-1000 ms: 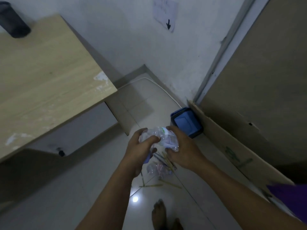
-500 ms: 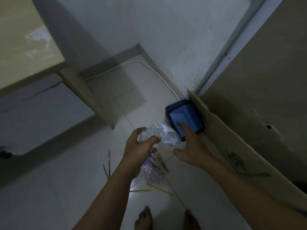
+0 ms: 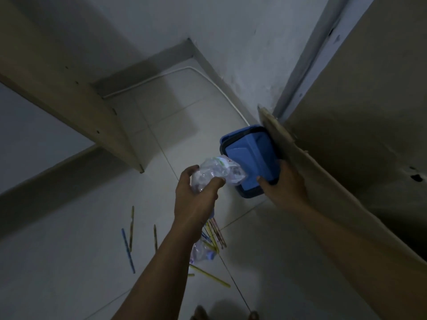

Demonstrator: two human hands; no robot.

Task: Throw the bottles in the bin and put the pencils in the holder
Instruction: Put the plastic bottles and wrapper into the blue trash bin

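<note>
My left hand [image 3: 196, 199] grips a crumpled clear plastic bottle [image 3: 217, 173], its far end touching the lid of the blue bin [image 3: 249, 158]. My right hand [image 3: 284, 185] rests on the bin's near right corner, thumb on the lid edge. Whether the lid is lifted I cannot tell. A second crushed bottle [image 3: 203, 250] lies on the floor under my left forearm. Several pencils [image 3: 216, 234] lie scattered on the tiles, a blue pencil [image 3: 128, 250] and yellow ones among them. The pencil holder is out of view.
A cardboard sheet [image 3: 300, 172] leans against the door on the right, touching the bin. A wooden desk leg [image 3: 92, 116] stands at the left. A white cable [image 3: 208, 79] runs along the wall base. My bare feet [image 3: 201, 314] show at the bottom edge.
The view has dropped closer to the floor and the desk top is gone from sight. My right hand left the bottle and went to the bin; my left hand carried the bottle up to the lid.
</note>
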